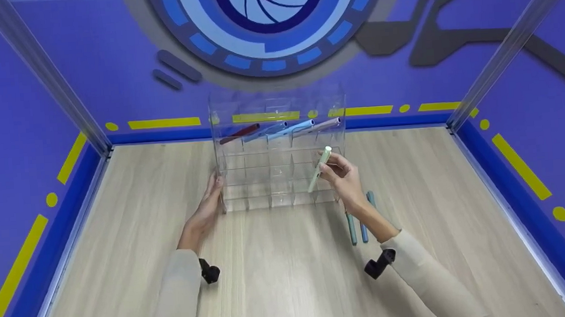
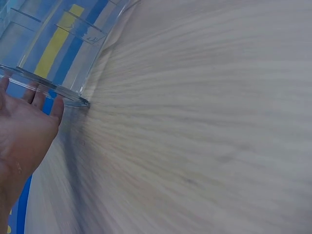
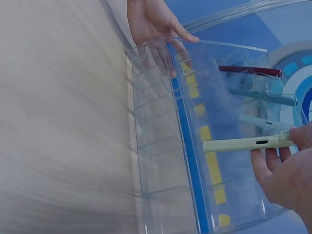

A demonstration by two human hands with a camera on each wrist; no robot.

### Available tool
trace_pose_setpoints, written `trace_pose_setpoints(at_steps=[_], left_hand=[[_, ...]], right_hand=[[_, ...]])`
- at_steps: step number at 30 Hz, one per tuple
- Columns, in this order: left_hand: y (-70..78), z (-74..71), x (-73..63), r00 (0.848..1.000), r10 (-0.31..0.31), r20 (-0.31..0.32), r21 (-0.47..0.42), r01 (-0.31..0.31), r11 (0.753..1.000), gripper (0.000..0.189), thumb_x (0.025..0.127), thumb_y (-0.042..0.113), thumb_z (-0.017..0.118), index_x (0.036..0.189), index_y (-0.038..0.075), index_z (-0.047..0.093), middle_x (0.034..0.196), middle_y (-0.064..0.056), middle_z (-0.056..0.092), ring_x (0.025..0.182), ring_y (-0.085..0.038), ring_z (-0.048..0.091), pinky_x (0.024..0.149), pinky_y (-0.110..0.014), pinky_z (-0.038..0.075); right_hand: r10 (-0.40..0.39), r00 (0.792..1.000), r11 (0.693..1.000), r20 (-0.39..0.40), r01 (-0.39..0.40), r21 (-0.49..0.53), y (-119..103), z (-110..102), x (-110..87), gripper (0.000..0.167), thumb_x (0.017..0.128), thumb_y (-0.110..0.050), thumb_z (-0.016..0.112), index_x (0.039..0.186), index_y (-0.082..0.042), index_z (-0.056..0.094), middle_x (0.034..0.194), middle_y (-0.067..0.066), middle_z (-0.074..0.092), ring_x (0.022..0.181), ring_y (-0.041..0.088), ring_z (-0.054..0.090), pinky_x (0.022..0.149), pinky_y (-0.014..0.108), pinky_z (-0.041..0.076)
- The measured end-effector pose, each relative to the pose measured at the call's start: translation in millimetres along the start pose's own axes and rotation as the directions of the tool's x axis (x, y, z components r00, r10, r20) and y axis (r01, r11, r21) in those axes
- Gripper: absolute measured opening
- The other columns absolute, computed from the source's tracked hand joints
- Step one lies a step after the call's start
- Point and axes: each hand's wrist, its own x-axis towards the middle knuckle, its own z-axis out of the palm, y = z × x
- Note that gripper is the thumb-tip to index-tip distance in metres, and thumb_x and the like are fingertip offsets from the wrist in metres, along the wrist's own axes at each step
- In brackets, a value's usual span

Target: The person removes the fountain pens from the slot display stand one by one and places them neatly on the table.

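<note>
A clear stand with several compartments [image 1: 284, 205] stands upright on the table. My left hand [image 1: 205, 203] rests against its left side, fingers fairly straight along the edge in the left wrist view. In my right hand [image 1: 346, 181], a pale green pen [image 1: 319, 171] is pinched between thumb and fingers, tilted in front of the stand's right half. Across an upper row lie a dark red pen [image 1: 240, 133], a blue-grey pen [image 1: 265, 132], a light blue pen [image 1: 290, 129] and a mauve pen [image 1: 317, 127].
On the table, near my right wrist, lie a green pen [image 1: 351, 229] and a blue pen [image 1: 364, 231], the latter partly hidden by the forearm. A patterned blue-purple wall [image 1: 124, 100] rises behind the stand. Metal posts [image 1: 508, 38] stand at the back corners.
</note>
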Motion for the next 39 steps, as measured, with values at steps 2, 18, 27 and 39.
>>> trace_pose_setpoints(at_steps=[2, 18, 27, 39], left_hand=[[0.0, -0.6, 0.0, 1.000, -0.005, 0.003, 0.004, 0.005, 1.000, 0.076, 0.109, 0.058, 0.027, 0.164, 0.027, -0.014, 0.173, -0.001, -0.018, 0.159, -0.024, -0.021, 0.129, -0.052, -0.011], [0.9, -0.8, -2.6, 0.999, -0.028, -0.015, 0.037, 0.029, 0.999, 0.078, 0.109, 0.058, 0.027, 0.164, 0.022, -0.014, 0.173, -0.006, -0.013, 0.160, -0.027, -0.017, 0.129, -0.055, -0.010], [1.1, -1.1, -2.3, 0.999, -0.040, -0.013, 0.050, 0.040, 0.998, 0.077, 0.109, 0.057, 0.027, 0.164, 0.023, -0.015, 0.174, -0.005, -0.012, 0.160, -0.026, -0.016, 0.129, -0.054, -0.010], [-0.3, -0.1, -3.7, 0.998, -0.064, -0.019, 0.016, 0.064, 0.998, 0.084, 0.102, 0.071, 0.030, 0.164, 0.033, -0.011, 0.173, 0.001, -0.016, 0.159, -0.023, -0.019, 0.129, -0.053, -0.011]], right_hand=[[0.006, 1.000, 1.000, -0.011, -0.007, -0.024, 1.2, -6.0, -1.0, 0.032, 0.102, -0.002, 0.060, 0.134, 0.002, 0.063, 0.109, 0.001, 0.068, 0.101, 0.021, 0.067, 0.090, 0.027, 0.060], [0.167, 0.983, 0.979, -0.071, -0.174, -0.107, 11.7, -54.0, -12.1, 0.039, 0.107, -0.012, 0.055, 0.145, -0.001, 0.053, 0.115, 0.001, 0.061, 0.101, 0.009, 0.060, 0.090, 0.024, 0.054], [0.236, 0.963, 0.948, -0.130, -0.257, -0.185, 18.4, -90.0, -18.5, 0.043, 0.108, -0.014, 0.052, 0.149, -0.003, 0.049, 0.127, 0.012, 0.059, 0.105, 0.008, 0.062, 0.092, 0.020, 0.054], [0.318, 0.925, 0.900, -0.209, -0.364, -0.241, 34.0, -132.7, -26.1, 0.047, 0.108, -0.013, 0.048, 0.152, 0.000, 0.042, 0.134, 0.011, 0.053, 0.106, 0.003, 0.060, 0.087, 0.013, 0.054]])
